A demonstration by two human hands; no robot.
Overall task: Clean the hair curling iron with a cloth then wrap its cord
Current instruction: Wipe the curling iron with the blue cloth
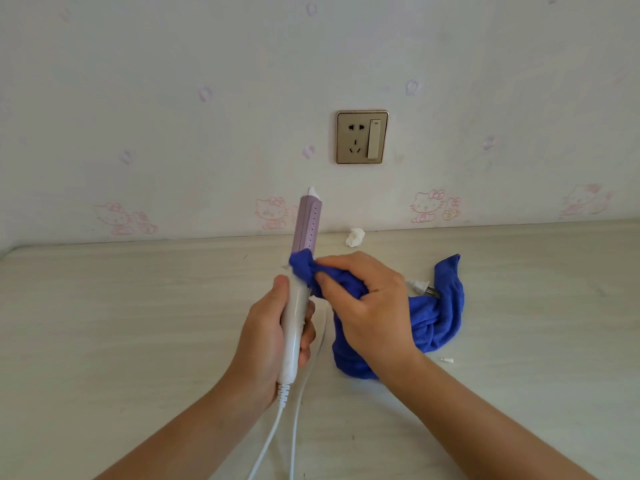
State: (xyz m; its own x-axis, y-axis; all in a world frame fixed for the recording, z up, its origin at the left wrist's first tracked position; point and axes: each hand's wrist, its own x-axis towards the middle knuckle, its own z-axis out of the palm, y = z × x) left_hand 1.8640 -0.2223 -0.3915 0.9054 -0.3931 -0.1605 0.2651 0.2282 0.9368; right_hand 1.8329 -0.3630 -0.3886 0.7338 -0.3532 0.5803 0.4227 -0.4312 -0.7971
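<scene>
At a pale wooden table (104,323), my left hand (273,327) grips the white handle of the curling iron (307,226), fingers curled round it and thumb laid up its near side. The iron stands almost upright over the middle of the table, with its long axis running from the cord end near me to the white tip at the far end. Its barrel is lilac with a row of small dots. The white cord (270,434) hangs loose toward me, not yet wrapped. Just right of the iron, my right hand (363,299) pinches a bunch of blue cloth (433,317) against the barrel's base. The bare barrel lies up and away from those fingers, so I judge the wipe should run tipward. Farther right, the cloth trails across the table beside the plug (420,287).
</scene>
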